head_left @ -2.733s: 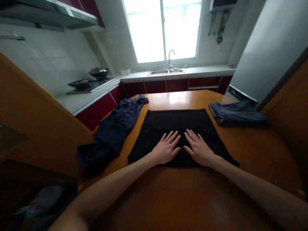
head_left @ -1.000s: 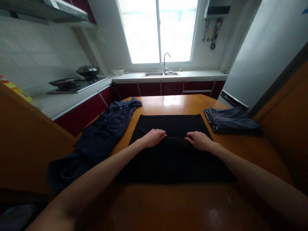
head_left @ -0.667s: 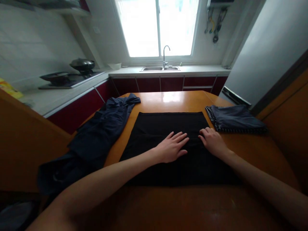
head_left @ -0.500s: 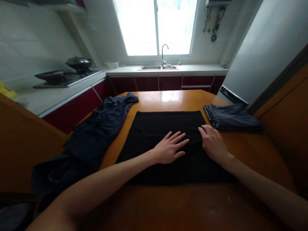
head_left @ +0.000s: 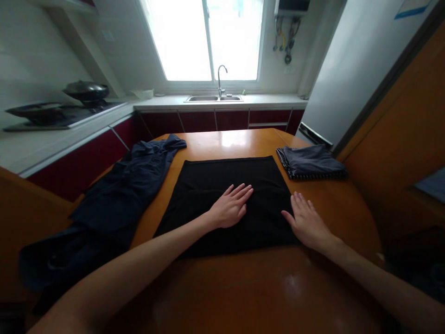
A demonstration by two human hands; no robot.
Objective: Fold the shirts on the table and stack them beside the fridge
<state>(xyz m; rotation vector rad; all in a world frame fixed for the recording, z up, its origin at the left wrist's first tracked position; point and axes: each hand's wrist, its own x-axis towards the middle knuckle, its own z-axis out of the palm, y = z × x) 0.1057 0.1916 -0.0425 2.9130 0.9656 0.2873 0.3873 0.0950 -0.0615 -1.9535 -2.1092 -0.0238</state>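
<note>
- Centre left, we see a rumpled navy garment (head_left: 135, 176) on the counter (head_left: 239, 287).
- Mid-frame, a black cloth (head_left: 262, 204) lies flat, our left hand (head_left: 229, 208) palm-down on it, grip unclenched.
- Right of centre, our right hand (head_left: 308, 222) lies at its edge, thumb apart from fingers.
- Upper right of it, we see a folded grey-blue garment (head_left: 311, 160).

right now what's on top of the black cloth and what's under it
The left hand rests on the black cloth; the right hand is at its right edge. The wooden table shows around it; anything directly beneath the cloth is covered and can't be seen.
</note>
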